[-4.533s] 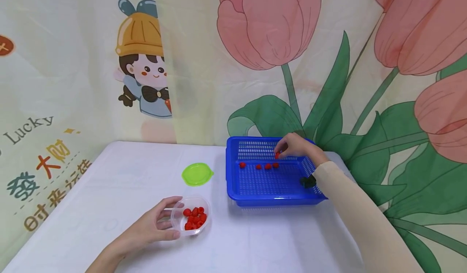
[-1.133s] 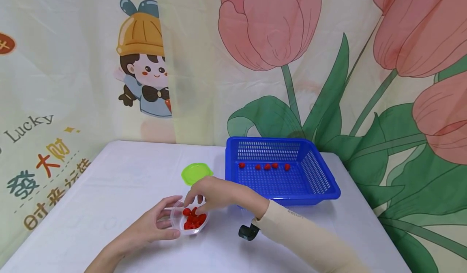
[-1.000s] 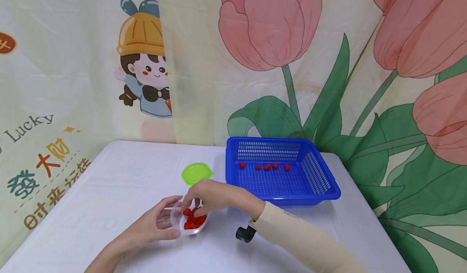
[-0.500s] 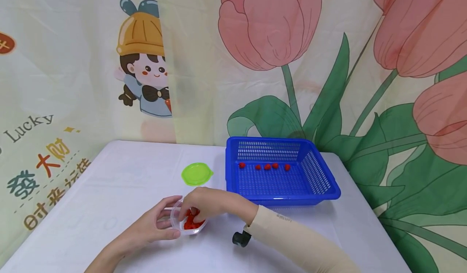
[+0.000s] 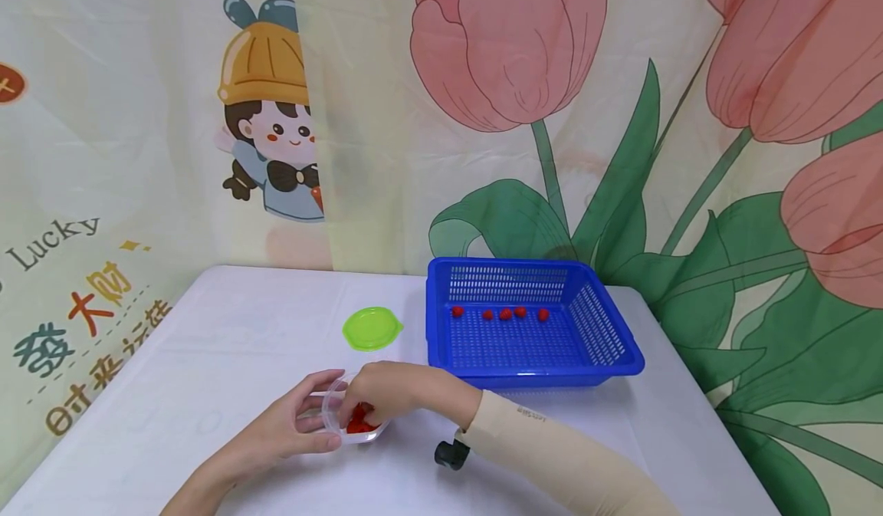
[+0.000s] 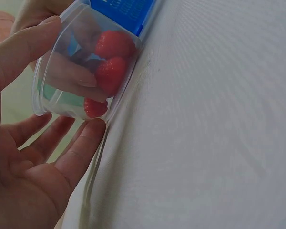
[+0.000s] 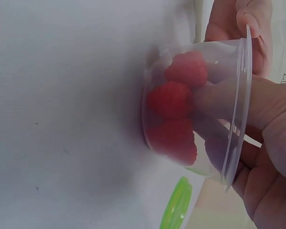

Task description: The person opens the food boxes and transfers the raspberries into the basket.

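A clear plastic tub (image 7: 219,62) stands on the white table with several red raspberries (image 7: 170,100) in its bottom. My left hand (image 5: 293,420) holds the tub from the left, thumb and fingers set round its side. In the left wrist view, the left fingertips (image 6: 93,131) lie low against the tub wall. My right hand (image 5: 382,393) is down inside the tub, its fingertips among the raspberries; I cannot tell whether one is pinched. Beyond, a blue plastic basket (image 5: 531,382) has several raspberries (image 5: 506,313) in a row along its back.
A bright green lid (image 5: 372,328) lies flat on the table (image 5: 255,332) behind the tub, left of the basket. A black wrist camera (image 5: 451,455) hangs under the right sleeve (image 5: 545,447). A printed curtain with tulips (image 5: 510,41) rises behind the table.
My right hand put a raspberry at the right end of the basket's row, came back to the tub and sank deeper among the raspberries. The left hand stayed at the tub.
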A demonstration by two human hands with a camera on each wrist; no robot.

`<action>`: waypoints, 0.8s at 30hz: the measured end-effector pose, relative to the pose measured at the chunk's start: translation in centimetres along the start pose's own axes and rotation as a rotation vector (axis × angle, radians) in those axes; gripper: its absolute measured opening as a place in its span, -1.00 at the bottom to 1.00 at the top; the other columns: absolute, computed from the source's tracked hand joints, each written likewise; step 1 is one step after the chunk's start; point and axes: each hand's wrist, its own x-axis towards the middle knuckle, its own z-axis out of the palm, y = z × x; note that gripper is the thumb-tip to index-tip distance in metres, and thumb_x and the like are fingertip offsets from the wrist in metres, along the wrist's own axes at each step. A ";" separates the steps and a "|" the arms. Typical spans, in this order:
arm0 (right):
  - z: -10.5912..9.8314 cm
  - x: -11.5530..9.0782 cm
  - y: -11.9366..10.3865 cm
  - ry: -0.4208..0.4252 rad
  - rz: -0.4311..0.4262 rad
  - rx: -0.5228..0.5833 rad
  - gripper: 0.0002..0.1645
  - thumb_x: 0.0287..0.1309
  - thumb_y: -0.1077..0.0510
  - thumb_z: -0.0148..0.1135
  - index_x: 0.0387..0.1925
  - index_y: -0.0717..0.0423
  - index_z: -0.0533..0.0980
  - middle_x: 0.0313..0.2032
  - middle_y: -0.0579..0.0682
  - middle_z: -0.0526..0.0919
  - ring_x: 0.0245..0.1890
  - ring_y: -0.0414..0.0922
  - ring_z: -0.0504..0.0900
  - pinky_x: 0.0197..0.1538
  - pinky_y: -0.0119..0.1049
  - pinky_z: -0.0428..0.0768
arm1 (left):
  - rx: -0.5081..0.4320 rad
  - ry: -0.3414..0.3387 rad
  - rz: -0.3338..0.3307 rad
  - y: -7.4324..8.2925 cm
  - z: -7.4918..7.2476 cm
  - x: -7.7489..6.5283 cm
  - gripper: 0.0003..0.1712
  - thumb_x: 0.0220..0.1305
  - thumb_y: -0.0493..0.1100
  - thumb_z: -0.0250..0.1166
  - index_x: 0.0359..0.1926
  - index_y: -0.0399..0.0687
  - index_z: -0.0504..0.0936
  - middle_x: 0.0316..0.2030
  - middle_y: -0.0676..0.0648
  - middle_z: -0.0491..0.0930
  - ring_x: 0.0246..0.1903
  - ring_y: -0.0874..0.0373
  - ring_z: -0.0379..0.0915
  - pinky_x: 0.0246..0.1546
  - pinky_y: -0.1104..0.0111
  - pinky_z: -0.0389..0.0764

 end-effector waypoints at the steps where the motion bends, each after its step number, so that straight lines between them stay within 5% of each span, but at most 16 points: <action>1: 0.0 0.0 0.0 -0.005 0.004 0.000 -0.63 0.32 0.28 0.43 0.07 -0.18 0.77 -0.22 -0.29 0.71 -0.20 -0.34 0.54 -0.04 -0.65 0.47 | -0.002 0.002 -0.005 0.0 0.0 0.0 0.08 0.32 -0.26 0.49 0.67 0.08 0.04 0.58 -0.22 0.16 0.40 -0.19 0.46 0.14 0.31 0.69; 14: -0.5 0.2 -0.5 -0.045 0.029 -0.014 -0.61 0.37 0.28 0.40 0.08 -0.23 0.77 -0.06 -0.32 0.74 -0.02 -0.36 0.60 0.21 -0.58 0.51 | 0.008 0.002 -0.010 0.1 0.0 0.0 0.08 0.32 -0.23 0.50 0.67 0.10 0.04 0.56 -0.27 0.17 0.39 -0.23 0.45 0.15 0.33 0.68; 24: -0.7 0.1 -1.0 -0.088 0.045 -0.028 -0.62 0.41 0.26 0.36 0.09 -0.26 0.76 -0.07 -0.33 0.74 -0.02 -0.34 0.59 0.21 -0.56 0.51 | 0.025 0.008 -0.006 0.1 0.0 -0.1 0.07 0.32 -0.23 0.51 0.66 0.12 0.07 0.56 -0.24 0.18 0.40 -0.22 0.45 0.17 0.40 0.64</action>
